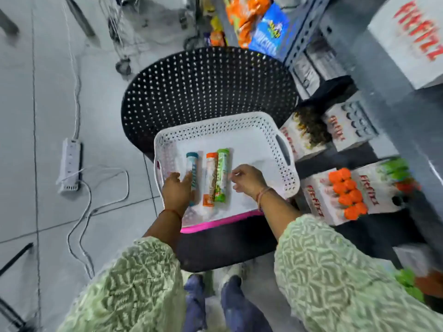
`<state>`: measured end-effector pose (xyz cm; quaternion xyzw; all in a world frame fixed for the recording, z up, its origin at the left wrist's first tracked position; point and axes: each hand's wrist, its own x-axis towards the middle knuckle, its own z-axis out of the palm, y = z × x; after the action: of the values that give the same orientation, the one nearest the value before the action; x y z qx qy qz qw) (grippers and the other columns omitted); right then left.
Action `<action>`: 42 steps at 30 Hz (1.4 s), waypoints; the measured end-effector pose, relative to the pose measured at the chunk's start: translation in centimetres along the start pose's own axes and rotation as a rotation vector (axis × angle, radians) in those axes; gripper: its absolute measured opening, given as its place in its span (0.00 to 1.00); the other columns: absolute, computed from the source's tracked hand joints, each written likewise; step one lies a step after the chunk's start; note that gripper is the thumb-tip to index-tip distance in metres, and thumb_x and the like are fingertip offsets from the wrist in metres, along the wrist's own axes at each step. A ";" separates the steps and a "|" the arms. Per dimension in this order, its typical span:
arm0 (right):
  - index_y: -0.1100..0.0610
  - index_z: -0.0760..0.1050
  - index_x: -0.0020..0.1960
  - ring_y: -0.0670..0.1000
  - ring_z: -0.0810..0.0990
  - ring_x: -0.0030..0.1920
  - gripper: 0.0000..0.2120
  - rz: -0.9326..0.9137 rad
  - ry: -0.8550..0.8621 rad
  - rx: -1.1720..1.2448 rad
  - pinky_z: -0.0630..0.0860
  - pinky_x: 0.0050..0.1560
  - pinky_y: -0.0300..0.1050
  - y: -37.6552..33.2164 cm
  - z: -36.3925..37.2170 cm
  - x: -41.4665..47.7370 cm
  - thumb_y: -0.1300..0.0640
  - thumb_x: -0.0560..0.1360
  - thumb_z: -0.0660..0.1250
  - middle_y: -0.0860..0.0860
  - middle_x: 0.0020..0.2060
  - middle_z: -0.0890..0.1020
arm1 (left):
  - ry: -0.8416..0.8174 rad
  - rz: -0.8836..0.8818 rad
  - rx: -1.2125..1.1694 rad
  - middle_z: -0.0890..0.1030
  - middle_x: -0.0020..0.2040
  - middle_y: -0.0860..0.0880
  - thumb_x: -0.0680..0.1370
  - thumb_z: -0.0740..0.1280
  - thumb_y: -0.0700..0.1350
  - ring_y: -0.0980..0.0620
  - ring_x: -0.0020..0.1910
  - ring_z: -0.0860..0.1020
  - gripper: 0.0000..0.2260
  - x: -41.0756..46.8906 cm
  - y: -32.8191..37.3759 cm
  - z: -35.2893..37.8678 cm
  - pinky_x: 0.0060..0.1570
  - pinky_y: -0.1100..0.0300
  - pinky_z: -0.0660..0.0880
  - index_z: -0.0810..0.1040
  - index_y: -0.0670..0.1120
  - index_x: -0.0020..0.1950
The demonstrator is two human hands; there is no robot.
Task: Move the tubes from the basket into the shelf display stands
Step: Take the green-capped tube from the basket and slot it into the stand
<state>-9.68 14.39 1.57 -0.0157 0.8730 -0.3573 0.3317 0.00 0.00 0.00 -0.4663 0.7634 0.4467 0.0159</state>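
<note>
A white perforated basket (pixel 285 173) rests on a black chair seat. Three tubes lie in it side by side: a blue-capped tube (pixel 193 168), an orange tube (pixel 210 178) and a green tube (pixel 221 174). My left hand (pixel 177 190) lies inside the basket with its fingers touching the blue tube's left side. My right hand (pixel 247 179) hovers just right of the green tube, fingers loosely curled and holding nothing. On the shelf at right stand white display stands; one (pixel 318 202) holds several orange-capped tubes (pixel 345 192), another further back (pixel 350 125) shows empty holes.
The black perforated chair (pixel 208 85) carries the basket. Snack packets (pixel 259 22) fill the shelf at the back. A white box with red lettering (pixel 412 37) sits on the upper shelf. A power strip (pixel 69 164) and cables lie on the tiled floor at left.
</note>
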 end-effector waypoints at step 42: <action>0.54 0.73 0.44 0.42 0.81 0.34 0.17 -0.352 0.609 0.952 0.80 0.35 0.37 7.5 -20.2 -26.0 0.75 0.67 0.65 0.43 0.30 0.84 | -0.407 1.588 0.276 0.67 0.68 0.35 0.81 0.43 0.52 0.40 0.70 0.57 0.26 -21.2 12.5 10.9 0.68 0.49 0.52 0.65 0.34 0.68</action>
<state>0.24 39.28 22.16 0.0936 0.6567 -0.7478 -0.0276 -1.35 24.43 11.15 0.3073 0.8954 0.3032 -0.1093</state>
